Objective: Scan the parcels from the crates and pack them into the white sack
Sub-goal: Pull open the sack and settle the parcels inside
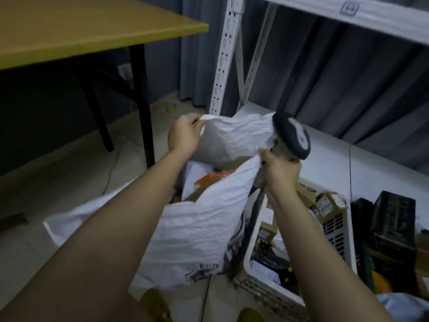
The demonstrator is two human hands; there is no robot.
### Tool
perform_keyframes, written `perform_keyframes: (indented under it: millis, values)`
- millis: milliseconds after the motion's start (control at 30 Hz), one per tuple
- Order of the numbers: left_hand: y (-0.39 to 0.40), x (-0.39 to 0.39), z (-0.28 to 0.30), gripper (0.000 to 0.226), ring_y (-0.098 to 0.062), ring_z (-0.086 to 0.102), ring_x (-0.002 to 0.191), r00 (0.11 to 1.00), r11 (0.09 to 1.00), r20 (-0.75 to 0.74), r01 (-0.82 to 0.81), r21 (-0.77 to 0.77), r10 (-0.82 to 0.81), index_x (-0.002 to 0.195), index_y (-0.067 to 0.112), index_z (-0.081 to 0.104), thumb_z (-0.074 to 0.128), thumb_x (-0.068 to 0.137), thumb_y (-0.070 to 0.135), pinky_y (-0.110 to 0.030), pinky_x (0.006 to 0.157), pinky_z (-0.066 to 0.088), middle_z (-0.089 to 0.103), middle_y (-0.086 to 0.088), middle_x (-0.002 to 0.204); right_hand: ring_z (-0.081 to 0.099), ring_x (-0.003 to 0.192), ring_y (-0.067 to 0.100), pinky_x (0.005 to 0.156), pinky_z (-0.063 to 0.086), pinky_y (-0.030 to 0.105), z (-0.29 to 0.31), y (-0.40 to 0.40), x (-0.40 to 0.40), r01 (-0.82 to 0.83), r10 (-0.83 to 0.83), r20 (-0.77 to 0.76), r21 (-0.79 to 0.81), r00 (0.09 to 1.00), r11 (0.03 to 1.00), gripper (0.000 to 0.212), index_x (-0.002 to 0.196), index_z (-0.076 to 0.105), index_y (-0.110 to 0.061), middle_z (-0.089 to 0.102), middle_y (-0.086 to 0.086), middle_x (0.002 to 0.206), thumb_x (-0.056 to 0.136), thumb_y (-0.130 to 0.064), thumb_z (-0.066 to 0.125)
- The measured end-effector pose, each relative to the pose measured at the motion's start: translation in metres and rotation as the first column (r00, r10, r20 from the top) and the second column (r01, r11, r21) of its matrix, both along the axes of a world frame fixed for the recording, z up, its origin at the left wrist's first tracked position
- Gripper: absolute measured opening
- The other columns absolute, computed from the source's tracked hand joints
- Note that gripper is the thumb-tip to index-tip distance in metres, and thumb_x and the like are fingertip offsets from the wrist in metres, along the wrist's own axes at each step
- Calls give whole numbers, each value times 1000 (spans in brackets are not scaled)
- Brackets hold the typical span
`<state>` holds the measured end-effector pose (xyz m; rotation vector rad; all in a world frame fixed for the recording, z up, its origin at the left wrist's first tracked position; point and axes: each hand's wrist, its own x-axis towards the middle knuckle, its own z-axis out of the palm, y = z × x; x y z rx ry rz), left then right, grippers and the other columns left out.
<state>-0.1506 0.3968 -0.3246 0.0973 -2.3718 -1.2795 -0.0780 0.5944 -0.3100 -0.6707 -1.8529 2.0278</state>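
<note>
The white sack (204,217) stands open on the floor just left of the white crate (301,252), parcels (209,177) showing inside its mouth. The left hand (184,135) pinches the sack's far rim in a closed grip. The right hand (281,173) grips the scanner (292,138) handle and the near rim together.

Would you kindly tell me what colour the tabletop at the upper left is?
The tabletop is yellowish tan, seen best in the head view.
</note>
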Motion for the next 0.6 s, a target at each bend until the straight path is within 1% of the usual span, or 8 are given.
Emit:
perform_keyframes:
  millis: [67,100,167,267,367,433,500,600]
  values:
    - [3,-11,31,19,-27,64,85,998,1000,-66,8,9,-7,91,11,71,58,91,25,-36,74,49,71,-9,88,65,98,16,89,53,32,27,5,-5,5,-5,-100,0,995,1000,40,111,64,-11,70,-1,106,75,-14,82]
    - [4,-14,41,19,-27,63,84,998,1000,-60,11,-18,-12,89,10,70,58,92,24,-35,73,48,70,-10,87,65,94,15,85,53,30,32,7,-3,-13,18,-114,49,993,999,36,109,65,-10,70,-1,102,76,-13,80]
    - [5,-14,44,19,-28,62,83,1000,995,9,14,-101,-13,85,9,69,58,92,23,-34,69,46,69,-12,86,63,83,13,74,50,26,26,5,7,-60,70,-57,162,996,985,27,105,66,-5,69,0,91,80,-8,76]
    - [0,-5,27,18,-29,62,84,992,989,124,25,-148,-7,82,12,68,56,93,20,-31,66,43,69,-12,86,61,88,22,75,46,27,-1,5,23,-104,96,49,211,994,972,25,106,63,4,65,7,90,83,-1,71]
    - [-7,7,14,18,-30,62,96,989,983,144,21,-180,5,99,13,70,53,93,18,-33,77,48,70,-9,99,65,93,36,72,47,33,-18,9,37,-100,76,131,195,989,976,9,84,63,0,62,10,76,82,-1,72]
    - [-10,17,14,24,-27,60,107,988,981,152,-3,-195,33,112,19,68,54,92,20,-32,85,46,68,-3,114,64,92,36,74,49,37,-16,14,44,-60,38,149,146,988,987,19,97,63,3,67,20,90,81,-2,73]
    - [-13,23,16,24,-27,57,112,986,973,146,-41,-229,75,113,22,68,56,92,23,-31,86,43,67,-2,117,62,84,24,75,47,32,-4,22,50,-30,21,89,100,996,995,29,107,62,0,66,17,100,81,-2,74]
    - [-10,31,22,22,-33,50,114,973,933,132,-138,-331,190,110,18,68,54,94,25,-35,88,41,66,-10,113,59,79,17,68,46,26,18,40,62,29,-24,-45,115,999,993,22,97,61,-5,64,8,90,79,-1,72]
